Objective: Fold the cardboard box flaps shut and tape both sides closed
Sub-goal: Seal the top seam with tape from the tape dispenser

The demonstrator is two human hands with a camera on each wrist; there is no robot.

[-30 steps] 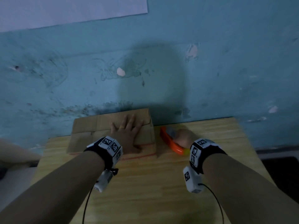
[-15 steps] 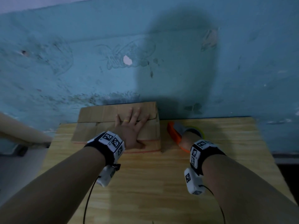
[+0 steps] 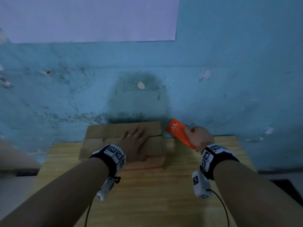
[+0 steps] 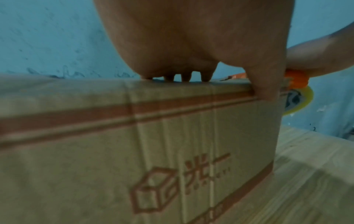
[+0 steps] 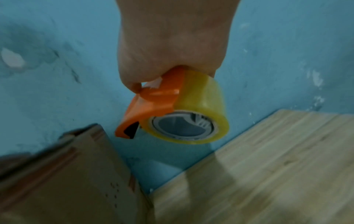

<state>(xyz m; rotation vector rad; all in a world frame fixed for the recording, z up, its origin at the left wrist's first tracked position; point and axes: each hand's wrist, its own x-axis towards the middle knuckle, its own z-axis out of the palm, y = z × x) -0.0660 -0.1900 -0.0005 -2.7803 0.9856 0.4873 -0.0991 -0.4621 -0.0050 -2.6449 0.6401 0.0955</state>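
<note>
A brown cardboard box (image 3: pixel 101 136) stands on the wooden table (image 3: pixel 147 194) against the blue wall, its top flaps folded flat. My left hand (image 3: pixel 133 143) lies flat on the top flaps, fingers spread, thumb at the near edge (image 4: pixel 268 84). The box front (image 4: pixel 95 151) carries a printed cube logo and a reddish stripe. My right hand (image 3: pixel 199 138) grips an orange tape dispenser (image 3: pixel 177 132), raised above the table just right of the box. The right wrist view shows the dispenser (image 5: pixel 153 104) with its yellowish clear tape roll (image 5: pixel 201 109), beside the box's right end (image 5: pixel 76 174).
The blue wall (image 3: pixel 229 87) rises straight behind the table. A pale sheet (image 3: pixel 90 18) hangs on it high up. The table's near and right parts are bare wood. Cables hang from both wrist cameras.
My right hand has lifted the orange tape dispenser off the table and holds it higher, near the box's right end. The left hand stays flat on the flaps.
</note>
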